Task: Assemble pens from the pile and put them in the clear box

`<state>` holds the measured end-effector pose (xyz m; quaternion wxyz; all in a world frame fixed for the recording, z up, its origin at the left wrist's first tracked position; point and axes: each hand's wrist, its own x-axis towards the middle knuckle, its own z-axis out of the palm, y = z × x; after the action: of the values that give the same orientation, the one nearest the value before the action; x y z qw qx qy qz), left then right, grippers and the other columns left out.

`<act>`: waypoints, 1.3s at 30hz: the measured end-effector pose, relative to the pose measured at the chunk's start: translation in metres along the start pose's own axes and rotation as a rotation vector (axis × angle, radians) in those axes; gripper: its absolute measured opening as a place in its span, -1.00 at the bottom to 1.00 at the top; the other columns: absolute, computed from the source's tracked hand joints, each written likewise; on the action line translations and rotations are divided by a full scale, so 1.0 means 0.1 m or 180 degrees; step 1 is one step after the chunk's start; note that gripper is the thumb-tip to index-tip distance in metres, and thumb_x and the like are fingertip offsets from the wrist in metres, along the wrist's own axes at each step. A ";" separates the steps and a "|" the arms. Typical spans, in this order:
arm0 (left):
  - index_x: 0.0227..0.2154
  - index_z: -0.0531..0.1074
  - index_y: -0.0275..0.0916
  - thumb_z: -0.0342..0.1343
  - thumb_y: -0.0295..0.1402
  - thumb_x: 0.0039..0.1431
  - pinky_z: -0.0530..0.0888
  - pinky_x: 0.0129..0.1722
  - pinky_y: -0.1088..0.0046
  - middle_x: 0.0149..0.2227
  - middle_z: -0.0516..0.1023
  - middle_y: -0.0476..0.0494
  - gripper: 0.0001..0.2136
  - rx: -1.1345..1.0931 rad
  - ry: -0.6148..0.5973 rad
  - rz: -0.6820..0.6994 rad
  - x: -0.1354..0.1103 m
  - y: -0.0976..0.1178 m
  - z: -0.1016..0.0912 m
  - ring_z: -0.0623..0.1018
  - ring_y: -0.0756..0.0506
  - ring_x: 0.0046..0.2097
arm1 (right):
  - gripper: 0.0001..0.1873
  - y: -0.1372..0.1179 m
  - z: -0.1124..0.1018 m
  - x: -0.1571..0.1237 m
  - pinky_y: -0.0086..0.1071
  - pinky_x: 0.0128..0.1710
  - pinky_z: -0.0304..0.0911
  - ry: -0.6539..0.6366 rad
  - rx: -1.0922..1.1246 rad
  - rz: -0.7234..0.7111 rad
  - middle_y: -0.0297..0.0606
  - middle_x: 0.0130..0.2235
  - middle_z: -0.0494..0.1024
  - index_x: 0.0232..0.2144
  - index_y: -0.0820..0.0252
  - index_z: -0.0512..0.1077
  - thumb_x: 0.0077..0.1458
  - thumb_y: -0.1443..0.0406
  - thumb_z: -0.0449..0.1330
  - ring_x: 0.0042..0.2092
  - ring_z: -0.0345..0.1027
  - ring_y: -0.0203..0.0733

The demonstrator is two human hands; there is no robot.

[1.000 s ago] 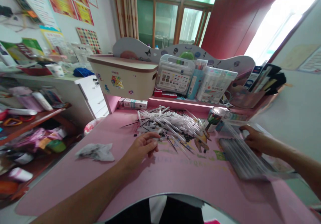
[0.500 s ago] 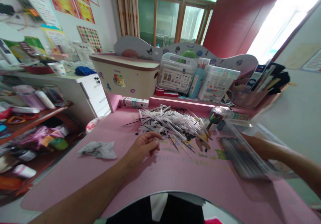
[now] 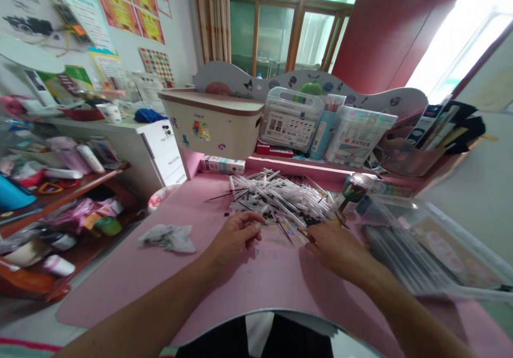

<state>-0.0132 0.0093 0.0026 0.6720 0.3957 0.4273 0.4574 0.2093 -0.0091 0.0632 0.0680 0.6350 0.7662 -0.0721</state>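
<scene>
A heap of white pen barrels and thin black refills (image 3: 280, 197) lies in the middle of the pink desk (image 3: 264, 278). My left hand (image 3: 236, 232) rests at the heap's near left edge, fingers curled in a pinch, and what they hold is too small to make out. My right hand (image 3: 332, 243) lies back up at the heap's near right edge, its fingertips reaching into the pens and hidden among them. A clear plastic bag of dark pens (image 3: 401, 256) lies just right of that hand.
A crumpled grey cloth (image 3: 168, 238) lies left of my left hand. A small can (image 3: 355, 189) stands behind the right hand. Marker cases (image 3: 290, 117) and a cream box (image 3: 212, 123) fill the raised back shelf. Cluttered shelves (image 3: 60, 187) stand at the left.
My right hand has left the plastic bag and moved left to the pen heap. My left hand has stayed at the heap's near edge. The view has shifted slightly.
</scene>
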 end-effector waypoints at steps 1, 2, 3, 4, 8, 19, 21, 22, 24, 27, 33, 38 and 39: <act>-0.31 0.48 -0.24 0.27 -0.32 -0.04 0.16 -0.63 0.63 -0.57 0.42 0.06 -0.79 0.0003 -0.0032 -0.0018 0.00 0.00 0.00 0.29 0.10 -0.61 | -0.78 -0.05 0.09 0.06 -0.28 -0.26 0.20 -0.0063 -0.0082 0.0132 0.01 -0.24 0.63 -0.32 0.26 0.57 0.13 0.37 0.11 -0.18 0.49 0.02; -0.31 0.49 -0.25 0.28 -0.33 -0.05 0.17 -0.62 0.63 -0.57 0.42 0.05 -0.79 0.0017 -0.0079 -0.0024 0.00 0.00 0.00 0.30 0.10 -0.60 | -0.77 -0.08 0.17 0.11 -0.26 -0.24 0.20 -0.0090 -0.0127 0.0228 0.04 -0.21 0.62 -0.28 0.28 0.57 0.13 0.37 0.10 -0.16 0.49 0.06; -0.32 0.49 -0.27 0.28 -0.33 -0.05 0.18 -0.60 0.64 -0.58 0.43 0.05 -0.79 0.0031 -0.0129 -0.0019 0.00 0.00 0.00 0.32 0.10 -0.59 | -0.75 -0.09 0.22 0.15 -0.24 -0.23 0.20 -0.0107 -0.0133 0.0292 0.07 -0.19 0.62 -0.25 0.29 0.57 0.14 0.37 0.10 -0.15 0.49 0.08; -0.33 0.50 -0.28 0.29 -0.33 -0.05 0.19 -0.58 0.64 -0.58 0.43 0.04 -0.79 0.0038 -0.0179 -0.0007 0.00 -0.01 0.00 0.32 0.11 -0.58 | -0.74 -0.07 0.26 0.17 -0.23 -0.22 0.19 -0.0101 -0.0114 0.0322 0.08 -0.18 0.62 -0.23 0.30 0.57 0.15 0.36 0.09 -0.14 0.49 0.09; -0.32 0.49 -0.26 0.29 -0.33 -0.03 0.22 -0.57 0.62 -0.56 0.44 0.03 -0.80 -0.0007 -0.0319 -0.0177 -0.03 -0.02 0.03 0.33 0.10 -0.57 | -0.77 0.02 0.31 0.17 -0.28 -0.30 0.13 0.0074 0.0072 0.0393 0.07 -0.24 0.61 -0.33 0.31 0.57 0.11 0.35 0.10 -0.20 0.47 0.04; -0.21 0.45 -0.25 0.25 -0.22 0.09 0.23 -0.63 0.61 -0.45 0.48 -0.01 -0.73 -0.0117 -0.0774 -0.0252 -0.01 -0.20 0.10 0.37 0.10 -0.58 | -0.87 -0.31 0.59 0.09 -0.41 -0.42 -0.01 0.0937 0.1700 -0.0854 -0.31 -0.48 0.50 -0.50 0.22 0.44 0.04 0.39 0.12 -0.44 0.26 -0.30; -0.34 0.43 -0.29 0.20 -0.19 0.14 0.25 -0.62 0.62 -0.53 0.42 0.02 -0.76 -0.0072 -0.0608 -0.0136 0.04 -0.22 0.07 0.36 0.10 -0.59 | -0.85 -0.35 0.64 0.09 -0.42 -0.39 0.05 0.0881 0.1835 -0.1081 -0.32 -0.45 0.50 -0.47 0.21 0.44 0.11 0.36 0.11 -0.41 0.29 -0.29; -0.37 0.42 -0.29 0.20 -0.18 0.14 0.27 -0.62 0.61 -0.52 0.42 0.02 -0.76 -0.0097 -0.0507 -0.0066 0.06 -0.22 0.06 0.36 0.10 -0.59 | -0.83 -0.35 0.65 0.11 -0.41 -0.36 0.08 0.0924 0.1842 -0.1111 -0.31 -0.44 0.50 -0.46 0.21 0.44 0.14 0.35 0.10 -0.39 0.30 -0.28; -0.38 0.38 -0.26 0.20 -0.17 0.13 0.28 -0.63 0.61 -0.48 0.47 0.01 -0.75 -0.0186 -0.0277 0.0060 0.08 -0.19 0.03 0.35 0.10 -0.60 | -0.83 -0.33 0.65 0.15 -0.39 -0.27 0.15 0.1191 0.1723 -0.0966 -0.26 -0.36 0.51 -0.41 0.20 0.44 0.17 0.37 0.07 -0.31 0.34 -0.23; -0.33 0.36 -0.22 0.14 -0.11 0.17 0.27 -0.68 0.61 -0.61 0.39 0.09 -0.74 -0.0253 -0.0203 0.0114 0.07 -0.14 0.02 0.32 0.07 -0.65 | -0.81 -0.30 0.66 0.24 -0.32 -0.12 0.20 0.1495 0.1350 -0.0480 -0.17 -0.19 0.50 -0.27 0.19 0.45 0.21 0.39 0.02 -0.14 0.36 -0.14; -0.09 0.36 -0.19 0.10 -0.02 0.17 0.11 -0.78 0.60 -0.67 0.33 0.15 -0.62 0.0089 -0.0572 -0.0132 -0.02 -0.13 0.06 0.21 0.06 -0.74 | -0.75 -0.33 0.72 0.35 -0.25 -0.08 0.25 0.1020 0.0945 -0.0159 -0.12 -0.12 0.48 -0.17 0.20 0.44 0.26 0.37 -0.04 -0.09 0.37 -0.07; -0.22 0.45 -0.24 0.22 -0.22 0.10 0.17 -0.65 0.62 -0.57 0.39 0.07 -0.75 0.0032 -0.0595 -0.0417 -0.05 -0.17 0.07 0.28 0.10 -0.63 | -0.68 -0.30 0.69 0.31 -0.21 -0.04 0.25 0.1192 0.1312 -0.0087 -0.09 -0.08 0.50 -0.06 0.20 0.43 0.23 0.35 -0.03 -0.07 0.39 -0.05; -0.23 0.47 -0.25 0.23 -0.25 0.07 0.18 -0.61 0.61 -0.53 0.41 0.05 -0.77 0.0037 -0.0562 -0.0458 -0.05 -0.17 0.07 0.30 0.11 -0.60 | -0.65 -0.27 0.68 0.30 -0.21 -0.05 0.26 0.1279 0.1570 -0.0077 -0.11 -0.12 0.51 -0.01 0.20 0.41 0.19 0.36 0.00 -0.10 0.39 -0.07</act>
<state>-0.0032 -0.0012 -0.0094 0.7358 0.4067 0.3964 0.3688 0.1777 0.0013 -0.0083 -0.2416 0.6247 0.7312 -0.1296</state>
